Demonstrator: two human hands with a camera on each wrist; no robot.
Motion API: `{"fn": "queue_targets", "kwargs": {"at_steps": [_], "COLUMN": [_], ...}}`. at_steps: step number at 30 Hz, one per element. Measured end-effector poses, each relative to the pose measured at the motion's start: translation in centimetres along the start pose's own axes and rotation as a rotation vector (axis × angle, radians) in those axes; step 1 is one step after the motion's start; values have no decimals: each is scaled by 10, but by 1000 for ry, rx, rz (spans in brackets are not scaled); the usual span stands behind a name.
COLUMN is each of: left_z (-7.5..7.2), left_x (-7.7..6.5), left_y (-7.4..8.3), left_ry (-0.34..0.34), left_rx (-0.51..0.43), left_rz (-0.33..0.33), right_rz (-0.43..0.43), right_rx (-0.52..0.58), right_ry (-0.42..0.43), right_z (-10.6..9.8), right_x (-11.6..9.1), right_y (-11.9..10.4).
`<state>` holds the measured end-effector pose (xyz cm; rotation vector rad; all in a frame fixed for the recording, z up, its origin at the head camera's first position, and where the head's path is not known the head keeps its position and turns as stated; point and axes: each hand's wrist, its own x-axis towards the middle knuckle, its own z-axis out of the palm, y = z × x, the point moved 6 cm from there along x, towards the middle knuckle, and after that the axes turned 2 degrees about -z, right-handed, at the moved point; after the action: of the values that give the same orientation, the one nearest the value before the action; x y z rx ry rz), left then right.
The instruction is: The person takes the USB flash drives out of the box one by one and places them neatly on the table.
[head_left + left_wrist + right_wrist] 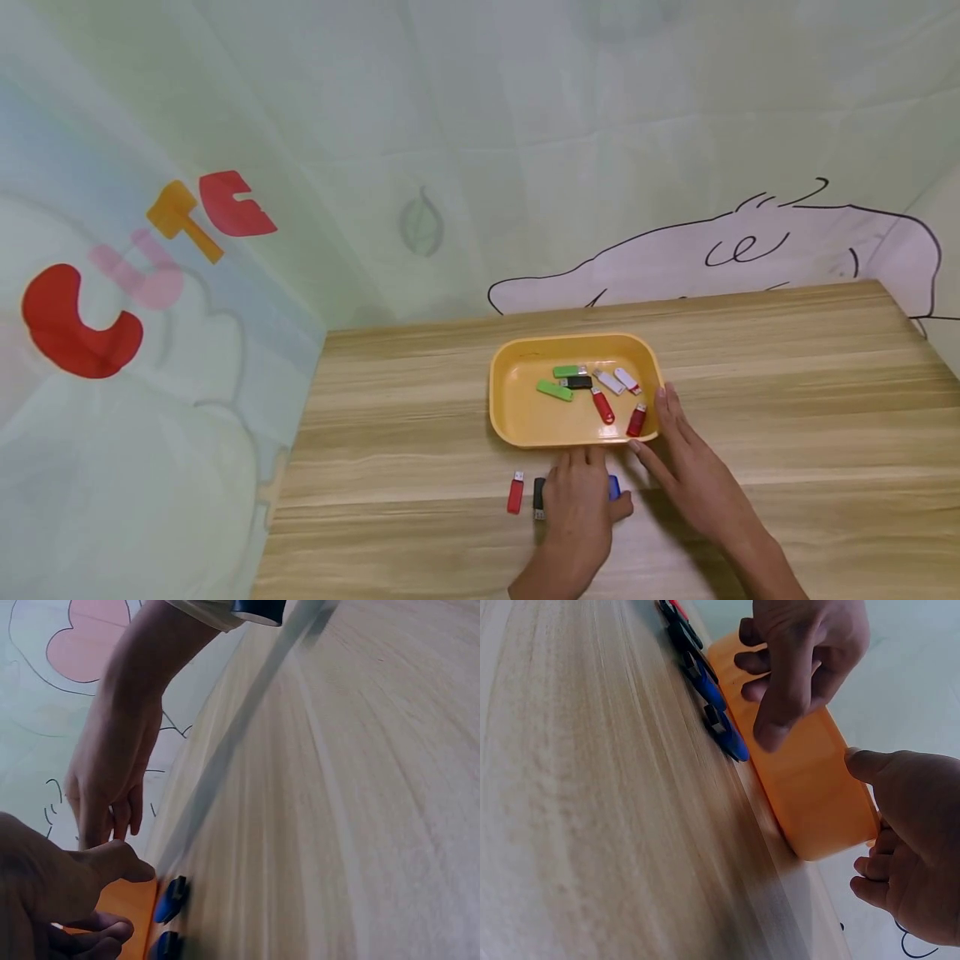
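Observation:
A yellow plastic tray (517,425) stands on the wooden table with several USB flash drives in it. My right hand (697,479) holds its near right corner, thumb at the front rim and fingers along the right side. Just in front of the tray, my left hand (577,504) hovers over a row of flash drives; its fingers are loosely bent with nothing seen between them. In that row are a red flash drive (515,493), a black flash drive (539,497) and two blue ones, a blue flash drive (703,681) and another blue flash drive (725,735). The left hand partly covers the row in the head view.
Inside the tray lie green flash drives (555,390), a black one (577,382), white ones (609,382) and red ones (603,407). The wooden table (390,400) meets a printed curtain (465,167) at its back and left edges.

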<state>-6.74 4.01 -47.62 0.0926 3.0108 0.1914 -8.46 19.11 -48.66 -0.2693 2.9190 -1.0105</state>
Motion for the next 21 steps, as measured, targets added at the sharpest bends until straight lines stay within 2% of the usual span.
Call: {"fn": "queue_targets", "kwargs": {"at_steps": [7, 21], "left_z": [-14, -43], "left_x": [-4, 0], "left_y": [-12, -36], "left_ry": [56, 161], "left_rx": [-12, -181], "left_rz": [9, 1], "right_rz": [17, 58], "right_rx": [-15, -27], "right_ry": [-11, -31], "right_z": [1, 2], "right_x": [1, 1], "right_y": [0, 2]}}
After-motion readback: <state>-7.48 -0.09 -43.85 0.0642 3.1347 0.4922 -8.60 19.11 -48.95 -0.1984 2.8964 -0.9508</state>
